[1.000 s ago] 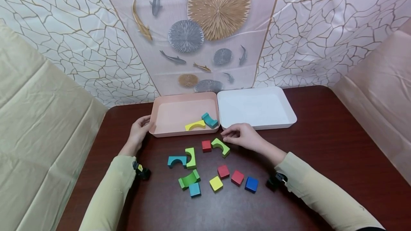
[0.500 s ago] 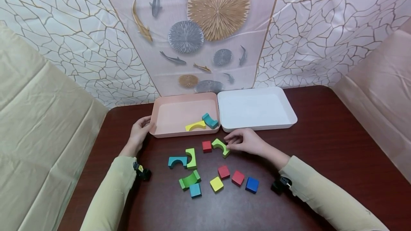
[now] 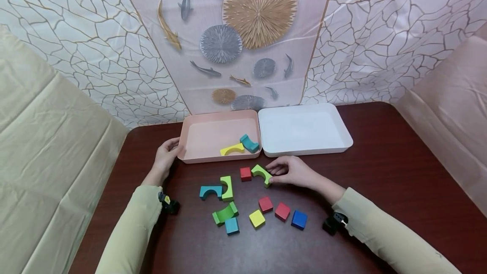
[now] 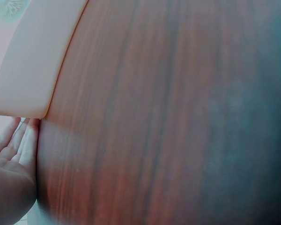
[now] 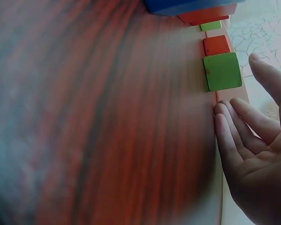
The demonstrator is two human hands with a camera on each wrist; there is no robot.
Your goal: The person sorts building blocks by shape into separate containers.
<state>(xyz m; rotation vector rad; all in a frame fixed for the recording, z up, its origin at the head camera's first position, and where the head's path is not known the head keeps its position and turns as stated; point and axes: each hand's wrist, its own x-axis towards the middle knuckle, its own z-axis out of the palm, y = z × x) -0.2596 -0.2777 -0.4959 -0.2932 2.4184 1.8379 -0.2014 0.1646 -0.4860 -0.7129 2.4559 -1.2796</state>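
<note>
In the head view my left hand (image 3: 165,155) rests against the left side of the pink tray (image 3: 205,159); the left wrist view shows its fingers (image 4: 30,140) extended at the tray's edge. A yellow arch block (image 3: 232,149) and a teal arch block (image 3: 249,143) lie inside that tray. My right hand (image 3: 291,171) is at the right end of a light green arch block (image 3: 261,173) on the table, thumb and fingers spread apart. In the right wrist view the block's green end face (image 5: 223,71) shows beside the fingers. A red cube (image 3: 245,174) stands just left of this block.
A white tray (image 3: 304,130) adjoins the pink one. Nearer on the dark table (image 3: 380,160) lie a teal arch (image 3: 210,190), light green arch (image 3: 227,188), green arch (image 3: 225,213), teal cube (image 3: 231,226), yellow cube (image 3: 257,219), two red cubes (image 3: 282,211) and a blue cube (image 3: 299,220).
My right hand has come down and nearer to me, from beside the white tray's front edge to the light green arch block's right end. The left hand stays at the pink tray.
</note>
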